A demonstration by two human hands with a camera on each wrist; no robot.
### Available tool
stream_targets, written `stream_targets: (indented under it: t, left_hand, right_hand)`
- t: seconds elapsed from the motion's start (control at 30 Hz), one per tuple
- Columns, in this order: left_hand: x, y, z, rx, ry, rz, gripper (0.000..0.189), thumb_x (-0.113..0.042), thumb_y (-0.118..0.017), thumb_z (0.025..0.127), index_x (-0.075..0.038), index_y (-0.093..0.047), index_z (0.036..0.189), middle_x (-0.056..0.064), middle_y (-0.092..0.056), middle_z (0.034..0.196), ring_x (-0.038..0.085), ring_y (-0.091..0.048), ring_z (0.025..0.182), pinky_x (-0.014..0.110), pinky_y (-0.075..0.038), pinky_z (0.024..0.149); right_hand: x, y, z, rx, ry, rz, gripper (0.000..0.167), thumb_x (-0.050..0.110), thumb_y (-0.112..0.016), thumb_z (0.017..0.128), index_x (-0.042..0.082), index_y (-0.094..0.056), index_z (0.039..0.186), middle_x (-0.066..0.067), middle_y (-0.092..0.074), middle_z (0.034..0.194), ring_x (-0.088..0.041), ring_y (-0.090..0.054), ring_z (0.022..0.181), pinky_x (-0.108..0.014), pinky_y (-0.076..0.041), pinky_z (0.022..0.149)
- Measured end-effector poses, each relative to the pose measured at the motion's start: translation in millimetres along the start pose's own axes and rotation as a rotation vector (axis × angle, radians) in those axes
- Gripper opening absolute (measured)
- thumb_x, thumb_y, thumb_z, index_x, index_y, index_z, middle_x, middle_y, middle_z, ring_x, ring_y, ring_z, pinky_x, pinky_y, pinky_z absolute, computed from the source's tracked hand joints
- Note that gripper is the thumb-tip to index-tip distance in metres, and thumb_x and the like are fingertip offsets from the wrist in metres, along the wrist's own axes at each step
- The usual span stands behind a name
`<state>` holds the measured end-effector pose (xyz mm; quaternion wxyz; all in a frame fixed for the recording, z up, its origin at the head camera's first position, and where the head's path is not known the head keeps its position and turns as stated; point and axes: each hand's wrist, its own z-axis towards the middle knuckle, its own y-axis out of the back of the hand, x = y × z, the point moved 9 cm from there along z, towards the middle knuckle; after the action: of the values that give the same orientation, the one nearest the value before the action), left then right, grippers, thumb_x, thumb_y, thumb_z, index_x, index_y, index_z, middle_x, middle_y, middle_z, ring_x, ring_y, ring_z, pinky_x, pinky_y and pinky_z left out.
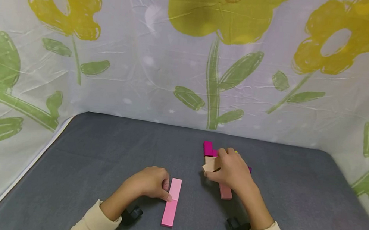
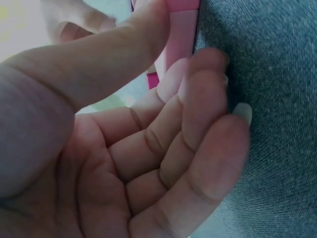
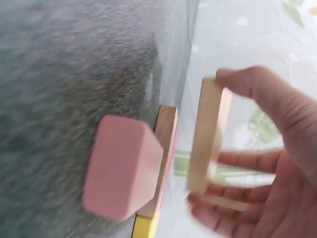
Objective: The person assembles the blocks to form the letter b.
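My right hand (image 1: 232, 169) pinches a plain wooden block (image 3: 202, 134) by its ends, thumb at one and fingertips at the other. In the right wrist view that block is raised above a second wooden block (image 3: 167, 120), which lies behind a salmon-pink block (image 3: 116, 168). In the head view my left hand (image 1: 151, 182) is beside two pink blocks laid end to end. Its thumb touches the seam between the lighter far block (image 1: 175, 187) and the deeper pink near block (image 1: 169, 214). Its other fingers bend loosely near the cloth in the left wrist view.
Magenta blocks (image 1: 207, 148) lie beyond my right hand, with a purple block (image 1: 250, 169) and a yellow block (image 3: 144, 227) partly hidden. Dark grey cloth (image 1: 110, 144) covers the table. A white sheet (image 1: 135, 68) with painted flowers hangs behind and at both sides.
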<state>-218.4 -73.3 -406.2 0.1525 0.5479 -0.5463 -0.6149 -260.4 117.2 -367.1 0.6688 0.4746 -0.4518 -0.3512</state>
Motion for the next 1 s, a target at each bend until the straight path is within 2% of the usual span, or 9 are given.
stream_targets:
  t: [0.13, 0.2, 0.27, 0.53, 0.63, 0.8, 0.93, 1.0]
  left_hand:
    - [1.2, 0.6, -0.4, 0.002, -0.001, 0.009, 0.033, -0.030, -0.092, 0.071, -0.016, -0.062, 0.067, -0.007, -0.054, 0.067, 0.013, -0.049, 0.063, 0.033, -0.042, 0.058]
    - [1.1, 0.1, 0.1, 0.007, -0.004, 0.019, 0.033, -0.030, -0.092, 0.071, -0.016, -0.062, 0.070, -0.006, -0.054, 0.069, 0.013, -0.049, 0.064, 0.034, -0.042, 0.060]
    - [0.7, -0.6, 0.9, 0.015, -0.003, 0.024, 0.033, -0.030, -0.091, 0.071, -0.016, -0.062, 0.073, -0.006, -0.053, 0.069, 0.013, -0.049, 0.064, 0.035, -0.042, 0.061]
    - [-1.3, -4.3, 1.4, 0.047, 0.008, 0.002, 0.032, -0.027, -0.090, 0.074, -0.015, -0.061, 0.077, -0.004, -0.053, 0.069, 0.013, -0.050, 0.063, 0.034, -0.041, 0.060]
    - [-1.2, -5.6, 1.3, 0.049, 0.017, -0.001, 0.032, -0.027, -0.090, 0.073, -0.015, -0.061, 0.077, -0.004, -0.053, 0.069, 0.014, -0.050, 0.064, 0.034, -0.042, 0.060]
    - [1.3, -8.5, 3.6, 0.071, 0.041, -0.004, 0.031, -0.028, -0.090, 0.075, -0.015, -0.061, 0.079, -0.004, -0.054, 0.069, 0.014, -0.050, 0.064, 0.034, -0.042, 0.060]
    - [4.2, -10.7, 5.0, 0.090, 0.055, -0.008, 0.029, -0.028, -0.088, 0.077, -0.016, -0.062, 0.077, -0.004, -0.054, 0.069, 0.014, -0.050, 0.064, 0.034, -0.041, 0.060]
    - [3.1, -10.8, 4.9, 0.092, 0.032, -0.014, 0.028, -0.026, -0.087, 0.078, -0.016, -0.063, 0.071, -0.006, -0.055, 0.065, 0.012, -0.050, 0.061, 0.032, -0.040, 0.057]
  right_hand:
    - [26.5, -0.5, 12.8, -0.013, 0.226, 0.032, 0.059, 0.034, -0.087, 0.070, -0.003, -0.066, 0.110, -0.017, -0.062, 0.104, -0.032, -0.057, 0.094, -0.047, -0.051, 0.081]
    - [37.2, -4.3, 19.7, 0.011, 0.306, 0.048, 0.060, 0.031, -0.087, 0.071, -0.004, -0.066, 0.114, -0.018, -0.063, 0.110, -0.035, -0.057, 0.102, -0.047, -0.050, 0.087]
    - [45.2, -10.3, 26.7, 0.053, 0.352, 0.062, 0.062, 0.031, -0.086, 0.072, -0.004, -0.065, 0.118, -0.017, -0.064, 0.114, -0.035, -0.057, 0.106, -0.046, -0.049, 0.092]
    - [58.3, -42.1, 43.8, 0.263, 0.386, 0.219, 0.053, 0.026, -0.085, 0.075, -0.002, -0.064, 0.114, -0.011, -0.065, 0.109, -0.024, -0.056, 0.094, -0.033, -0.051, 0.079]
    - [59.1, -52.4, 45.0, 0.324, 0.404, 0.263, 0.052, 0.024, -0.086, 0.076, -0.003, -0.065, 0.115, -0.012, -0.065, 0.113, -0.026, -0.057, 0.099, -0.035, -0.051, 0.086]
    - [59.5, -60.1, 45.8, 0.367, 0.397, 0.284, 0.054, 0.023, -0.087, 0.079, -0.002, -0.065, 0.123, -0.017, -0.061, 0.131, -0.033, -0.054, 0.123, -0.045, -0.043, 0.104]
    - [62.2, -60.8, 46.2, 0.374, 0.398, 0.270, 0.056, 0.021, -0.087, 0.080, -0.001, -0.065, 0.126, -0.020, -0.056, 0.139, -0.035, -0.051, 0.130, -0.046, -0.040, 0.106]
    - [64.8, -60.8, 46.7, 0.380, 0.408, 0.259, 0.056, 0.020, -0.087, 0.080, -0.001, -0.065, 0.126, -0.020, -0.056, 0.139, -0.035, -0.051, 0.130, -0.046, -0.040, 0.107]
